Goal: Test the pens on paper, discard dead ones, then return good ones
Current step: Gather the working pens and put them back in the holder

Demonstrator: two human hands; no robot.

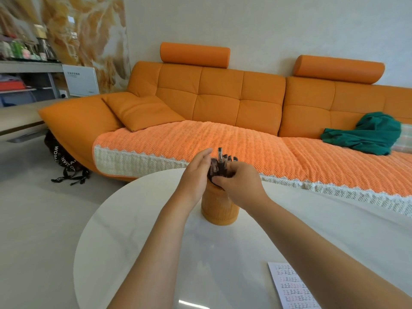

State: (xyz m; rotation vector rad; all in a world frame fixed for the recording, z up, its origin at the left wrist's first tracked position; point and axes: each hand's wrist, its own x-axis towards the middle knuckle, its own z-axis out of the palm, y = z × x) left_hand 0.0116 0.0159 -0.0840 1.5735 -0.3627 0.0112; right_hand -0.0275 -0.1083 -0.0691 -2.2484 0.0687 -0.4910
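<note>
Between both hands, the pens (pixel 223 162) stand bunched in the orange holder (pixel 219 210). The right hand (pixel 239 182) curls round them, and the left hand (pixel 196 172) lies straight-fingered beside them. Best to lift them straight up while steadying the holder.

Paper (pixel 289 286) partly beyond bottom edge.

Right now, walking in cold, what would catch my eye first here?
The big orange sofa fills the background, a green cloth crumpled on its right seat. On the round white table in front, the right hand grips a bunch of dark pens standing in an orange holder, the left hand open beside them.
</note>
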